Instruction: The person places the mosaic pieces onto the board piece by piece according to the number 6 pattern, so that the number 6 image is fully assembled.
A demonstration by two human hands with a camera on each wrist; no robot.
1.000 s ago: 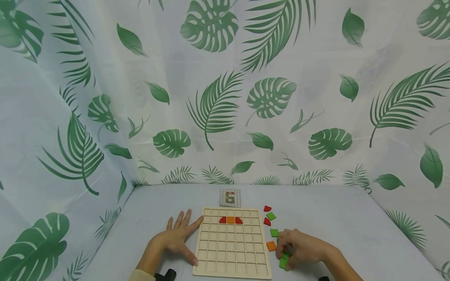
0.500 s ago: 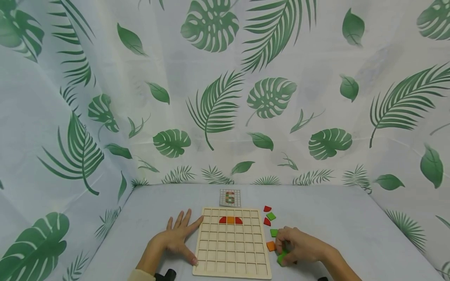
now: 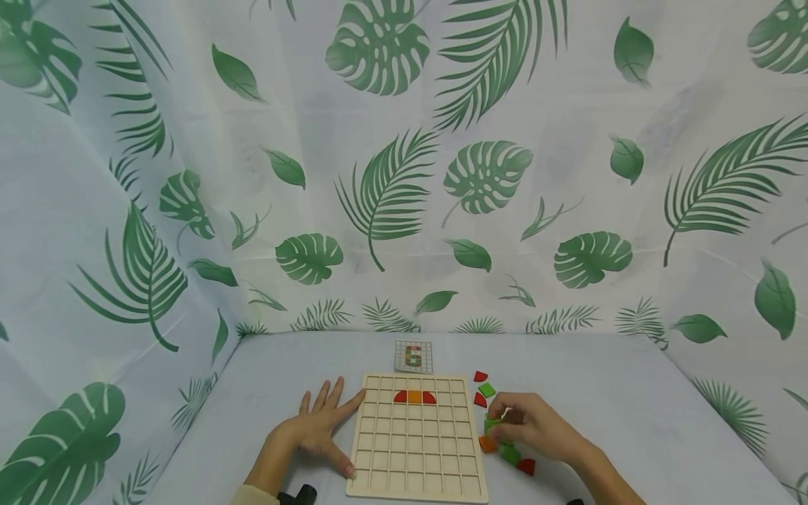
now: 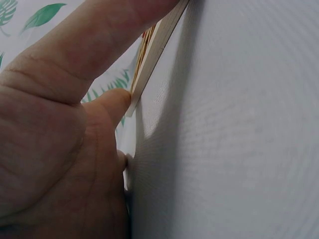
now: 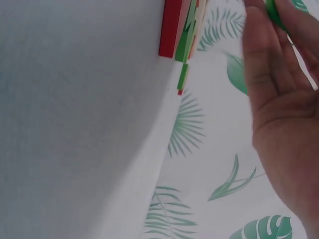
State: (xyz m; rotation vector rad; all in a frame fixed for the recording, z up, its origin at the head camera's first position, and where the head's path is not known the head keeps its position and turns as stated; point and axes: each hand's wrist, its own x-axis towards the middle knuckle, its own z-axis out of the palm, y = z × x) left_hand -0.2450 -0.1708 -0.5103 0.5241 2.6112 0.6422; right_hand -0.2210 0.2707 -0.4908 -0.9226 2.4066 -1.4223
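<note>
A wooden grid board [image 3: 419, 443] lies flat on the table, with an orange square tile [image 3: 414, 398] between two red quarter-round tiles [image 3: 400, 398] in an upper row. My left hand [image 3: 315, 428] rests beside it with fingers spread, thumb and index finger touching the left edge. Right of the board, my right hand [image 3: 530, 424] pinches a green tile [image 5: 273, 14] between thumb and fingers, raised off the table in the right wrist view. Below that hand are another green tile [image 3: 510, 455], an orange tile [image 3: 487, 444] and a red quarter-round tile [image 3: 527, 466]; the fingers partly hide this group.
A small card [image 3: 413, 356] with a coloured figure on a grid lies behind the board. Two red tiles [image 3: 480, 400] and a green tile [image 3: 487, 390] lie beyond the right hand. A leaf-printed cloth [image 3: 404, 210] stands behind the table.
My right hand has moved up and slightly left from the lower tiles, lifting with a green tile. A red quarter-round tile now shows below it. The left hand stays put.
</note>
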